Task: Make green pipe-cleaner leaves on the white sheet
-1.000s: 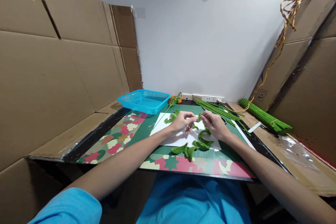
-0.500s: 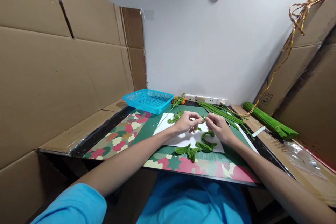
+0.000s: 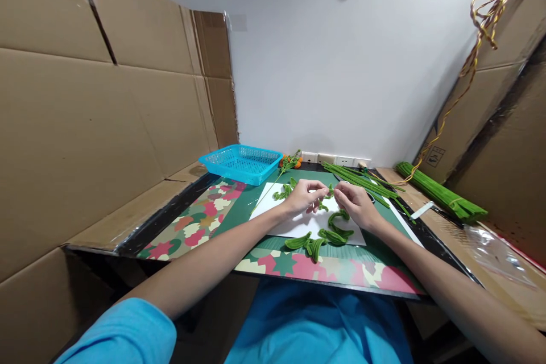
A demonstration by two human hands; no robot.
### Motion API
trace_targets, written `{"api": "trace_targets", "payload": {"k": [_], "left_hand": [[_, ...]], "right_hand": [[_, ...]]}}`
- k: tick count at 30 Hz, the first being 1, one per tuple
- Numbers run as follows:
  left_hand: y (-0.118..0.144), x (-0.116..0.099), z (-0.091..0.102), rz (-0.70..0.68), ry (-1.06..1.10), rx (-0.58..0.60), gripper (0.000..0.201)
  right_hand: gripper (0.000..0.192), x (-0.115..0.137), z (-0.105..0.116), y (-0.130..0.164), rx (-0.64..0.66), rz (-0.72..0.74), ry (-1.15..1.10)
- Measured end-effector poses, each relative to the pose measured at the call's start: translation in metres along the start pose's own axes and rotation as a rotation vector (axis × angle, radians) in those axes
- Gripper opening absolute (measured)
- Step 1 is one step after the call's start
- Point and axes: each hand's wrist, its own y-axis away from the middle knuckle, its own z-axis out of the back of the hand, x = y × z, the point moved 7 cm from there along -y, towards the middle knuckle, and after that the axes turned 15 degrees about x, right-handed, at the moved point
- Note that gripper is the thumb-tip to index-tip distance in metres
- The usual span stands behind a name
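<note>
The desk (image 3: 179, 209) carries a green mat (image 3: 247, 205) with camouflage-patterned borders. A white sheet (image 3: 294, 226) lies on the mat's middle. Bent green leaves (image 3: 318, 242) rest on the sheet's near edge, more leaves (image 3: 283, 191) at its far left corner. A blue basket (image 3: 241, 163) stands beyond the sheet to the left. Green stems (image 3: 362, 181) lie beyond the sheet to the right, a stem bundle (image 3: 439, 196) farther right.

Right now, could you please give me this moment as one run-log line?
left hand: pinching green pipe cleaner piece | right hand: pinching same piece | below: white sheet, bent green pieces | blue basket far left
</note>
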Motion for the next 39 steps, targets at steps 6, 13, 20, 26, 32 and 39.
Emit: {"api": "trace_targets", "payload": {"k": [6, 13, 20, 26, 32, 39], "left_hand": [[-0.002, 0.005, -0.001, -0.004, 0.003, -0.017, 0.045], [0.001, -0.001, -0.002, -0.021, -0.038, -0.013, 0.036], [0.004, -0.009, -0.006, -0.038, -0.103, -0.003, 0.024], [0.001, -0.005, -0.008, -0.052, -0.140, -0.030, 0.025], [-0.002, -0.003, -0.006, -0.092, -0.177, -0.113, 0.031], [0.000, -0.006, -0.008, -0.103, -0.204, -0.113, 0.031]], "right_hand": [[0.032, -0.001, 0.001, -0.001, -0.037, -0.004, 0.042], [0.027, 0.001, 0.003, -0.001, -0.048, 0.000, 0.112], [0.023, 0.002, 0.002, 0.000, -0.069, 0.016, 0.202], [0.022, -0.001, 0.001, 0.000, -0.085, 0.033, 0.281], [0.022, -0.002, 0.001, 0.002, -0.089, 0.035, 0.337], [0.022, -0.001, 0.001, 0.001, -0.123, 0.015, 0.351]]}}
